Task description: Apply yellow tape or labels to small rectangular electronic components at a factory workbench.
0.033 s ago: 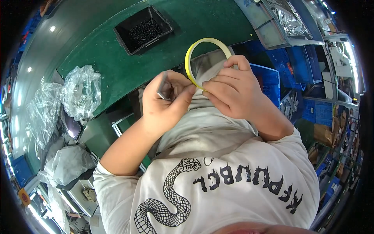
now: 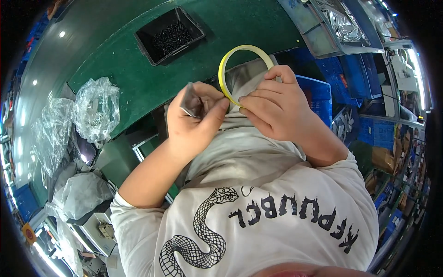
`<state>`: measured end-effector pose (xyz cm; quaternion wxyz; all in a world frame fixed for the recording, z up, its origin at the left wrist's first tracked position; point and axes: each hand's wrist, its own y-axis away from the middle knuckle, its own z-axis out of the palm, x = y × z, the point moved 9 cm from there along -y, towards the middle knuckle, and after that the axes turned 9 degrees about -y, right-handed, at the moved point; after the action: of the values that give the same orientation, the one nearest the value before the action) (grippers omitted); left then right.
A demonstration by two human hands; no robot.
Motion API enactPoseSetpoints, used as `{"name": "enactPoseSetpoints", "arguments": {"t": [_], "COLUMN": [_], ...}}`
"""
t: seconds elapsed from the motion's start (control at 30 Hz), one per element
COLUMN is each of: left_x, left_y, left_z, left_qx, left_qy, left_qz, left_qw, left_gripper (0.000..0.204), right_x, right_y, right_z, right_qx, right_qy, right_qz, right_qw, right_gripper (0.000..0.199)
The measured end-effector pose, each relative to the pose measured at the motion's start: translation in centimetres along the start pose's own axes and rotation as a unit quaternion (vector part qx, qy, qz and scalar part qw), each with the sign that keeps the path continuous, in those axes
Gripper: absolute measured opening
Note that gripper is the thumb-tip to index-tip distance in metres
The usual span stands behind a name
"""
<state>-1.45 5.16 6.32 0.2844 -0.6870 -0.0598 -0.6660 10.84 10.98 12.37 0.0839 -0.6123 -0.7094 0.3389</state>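
My left hand [image 2: 194, 124] is raised in front of my chest and pinches a small grey metallic piece [image 2: 190, 102] between thumb and fingers. My right hand [image 2: 277, 106] grips a thin yellow tape ring [image 2: 223, 69] at its lower edge, with the fingertips close to my left thumb. The ring stands upright above both hands. Behind it, a grey sheet-like part [image 2: 247, 74] shows through the opening; who or what holds it is hidden by my hands.
A green work surface [image 2: 138, 83] carries a black bin [image 2: 140, 45] of small dark screws at the back. Crumpled clear plastic bags [image 2: 94, 108] lie to the left. A blue crate [image 2: 318, 97] and a grey tray [image 2: 318, 44] with silvery bags are on the right.
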Motion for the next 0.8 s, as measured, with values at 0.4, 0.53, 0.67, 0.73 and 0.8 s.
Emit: {"name": "enactPoseSetpoints", "arguments": {"t": [0.4,0.53,0.67,0.73,0.8], "left_x": [-0.8,-0.7,-0.6,-0.8,-1.5], "left_y": [0.1,0.1,0.1,0.1,0.0], "left_z": [-0.6,-0.6,-0.7,-0.6,-0.6], "left_qx": [0.041,0.039,0.031,0.023,0.034], "left_qy": [-0.065,-0.073,-0.1,-0.115,-0.075], "left_qz": [-0.012,-0.009,-0.014,-0.02,-0.053], "left_qw": [0.997,0.997,0.994,0.993,0.995], "left_gripper": [0.012,0.008,0.006,0.005,0.004], "right_x": [0.0,-0.1,0.0,0.2,0.2], "right_y": [0.2,0.1,0.0,0.0,-0.2], "right_z": [1.0,1.1,1.3,1.6,1.5], "right_qx": [-0.03,-0.033,-0.04,-0.053,-0.05], "right_qy": [-0.002,0.0,0.0,-0.006,-0.011], "right_qz": [-0.009,-0.02,-0.018,-0.006,0.0], "right_qw": [1.0,0.999,0.999,0.999,0.999], "right_gripper": [0.037,0.036,0.035,0.033,0.032]}}
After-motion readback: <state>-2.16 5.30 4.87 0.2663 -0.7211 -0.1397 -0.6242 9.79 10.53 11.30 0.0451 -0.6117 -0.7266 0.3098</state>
